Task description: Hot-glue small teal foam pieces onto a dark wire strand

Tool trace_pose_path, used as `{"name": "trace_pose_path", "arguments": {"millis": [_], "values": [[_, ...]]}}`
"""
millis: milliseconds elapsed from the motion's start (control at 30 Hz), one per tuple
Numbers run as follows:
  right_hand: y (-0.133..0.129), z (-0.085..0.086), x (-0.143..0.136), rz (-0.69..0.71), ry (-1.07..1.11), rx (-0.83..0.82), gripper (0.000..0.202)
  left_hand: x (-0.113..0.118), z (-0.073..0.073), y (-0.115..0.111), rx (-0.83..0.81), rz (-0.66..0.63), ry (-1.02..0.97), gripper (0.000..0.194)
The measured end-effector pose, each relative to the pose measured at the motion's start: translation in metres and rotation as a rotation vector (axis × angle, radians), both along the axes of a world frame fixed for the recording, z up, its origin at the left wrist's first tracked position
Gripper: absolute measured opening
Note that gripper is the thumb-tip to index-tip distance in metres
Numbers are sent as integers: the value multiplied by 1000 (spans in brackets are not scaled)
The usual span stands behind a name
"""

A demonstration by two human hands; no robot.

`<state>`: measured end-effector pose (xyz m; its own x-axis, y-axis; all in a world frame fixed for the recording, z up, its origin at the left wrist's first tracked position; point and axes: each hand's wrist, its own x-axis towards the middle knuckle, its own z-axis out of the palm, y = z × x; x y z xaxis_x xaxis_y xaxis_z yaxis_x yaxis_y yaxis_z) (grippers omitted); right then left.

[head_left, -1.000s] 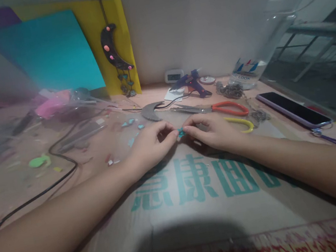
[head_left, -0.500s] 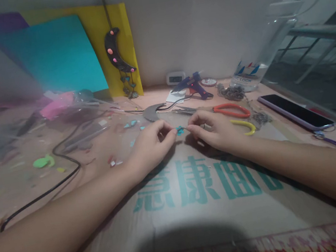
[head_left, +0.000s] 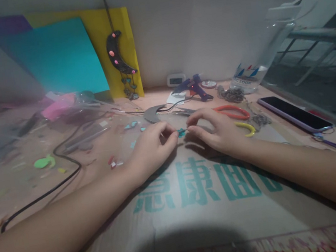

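Observation:
My left hand (head_left: 155, 147) is closed in a pinch on a small teal flower-shaped piece (head_left: 181, 132), which is held just above the board. Right beside the piece, my right hand (head_left: 214, 129) has its thumb and forefinger slightly apart. A thin dark strand seems to run from the piece toward the right fingertips, too fine to make out clearly. Small light-blue pieces (head_left: 130, 125) lie beyond my left hand. A grey crescent shape (head_left: 153, 114) rests farther back. Scissors with orange handles (head_left: 232, 112) and a yellow-handled tool (head_left: 246, 129) are partly hidden behind my right hand.
A glue gun (head_left: 197, 88) with a red light, a white digital display (head_left: 176, 79) and grey chain (head_left: 231, 93) lie at the back. A phone (head_left: 295, 114) and clear bottle (head_left: 247, 76) are at right. A decorated black crescent (head_left: 117, 53) hangs before yellow card; a black cable (head_left: 46, 196) crosses the left.
My right thumb and forefinger have parted and shifted slightly off the teal piece. My left hand keeps its pinch, and the view has tilted a little.

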<state>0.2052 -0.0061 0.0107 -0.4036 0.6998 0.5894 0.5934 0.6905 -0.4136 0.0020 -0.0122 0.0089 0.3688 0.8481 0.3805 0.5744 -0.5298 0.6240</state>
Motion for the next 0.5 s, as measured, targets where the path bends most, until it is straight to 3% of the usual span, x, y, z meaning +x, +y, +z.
{"name": "trace_pose_path", "arguments": {"millis": [200, 500], "values": [[-2, 1, -6, 80, -50, 1, 12, 0, -4, 0, 103, -30, 71, 13], [-1, -1, -8, 116, -73, 11, 7, 1, -6, -1, 128, -54, 102, 11]]}}
